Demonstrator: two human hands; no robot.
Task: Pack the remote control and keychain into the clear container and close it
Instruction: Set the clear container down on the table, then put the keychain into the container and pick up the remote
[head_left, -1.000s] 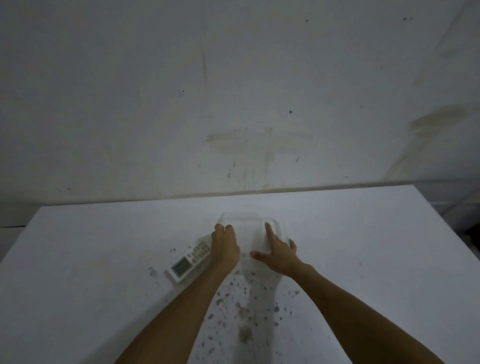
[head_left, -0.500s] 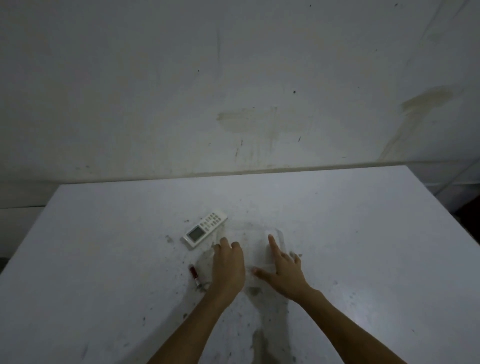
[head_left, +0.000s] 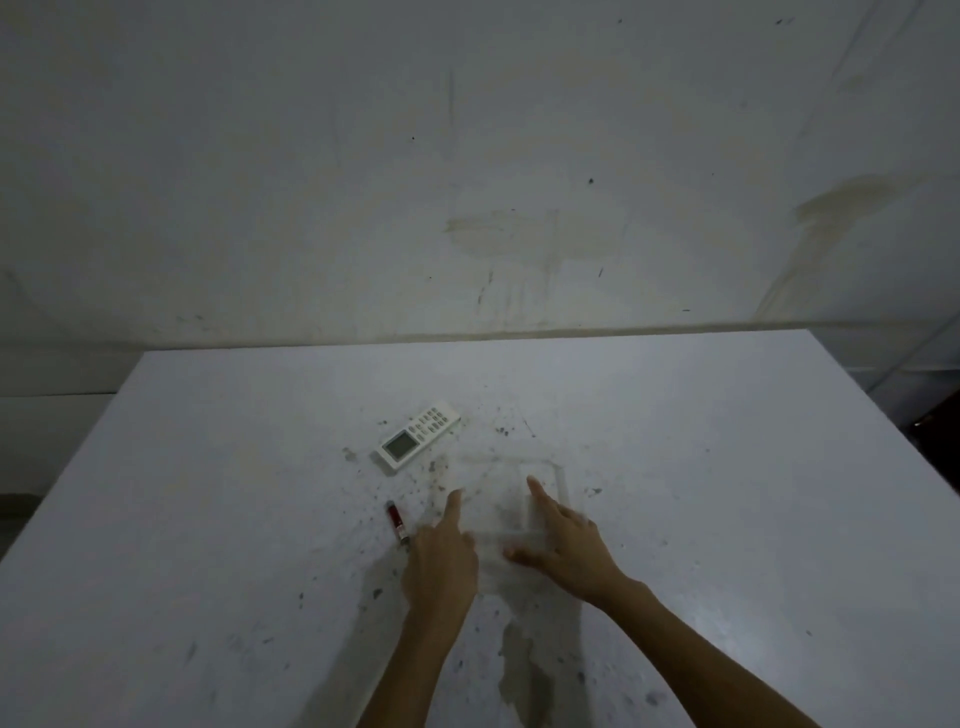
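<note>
A clear container (head_left: 511, 488) sits on the white table (head_left: 727, 493), faint and hard to outline. My left hand (head_left: 441, 561) rests at its left side with the index finger stretched along the wall. My right hand (head_left: 566, 540) lies on its right part, index finger pointing forward on the top, thumb at the near edge. A white remote control (head_left: 418, 435) with a small screen lies just beyond and left of the container. A small red keychain (head_left: 397, 522) lies left of my left hand, apart from it.
The table is speckled with dark spots and a stain (head_left: 524, 670) near me. A stained wall (head_left: 493, 182) rises behind the far edge. The table's left and right edges drop off to a darker floor.
The container and both hands have come nearer to me, away from the remote. The remote and the red keychain have come fully into sight. My left index finger now points forward.
</note>
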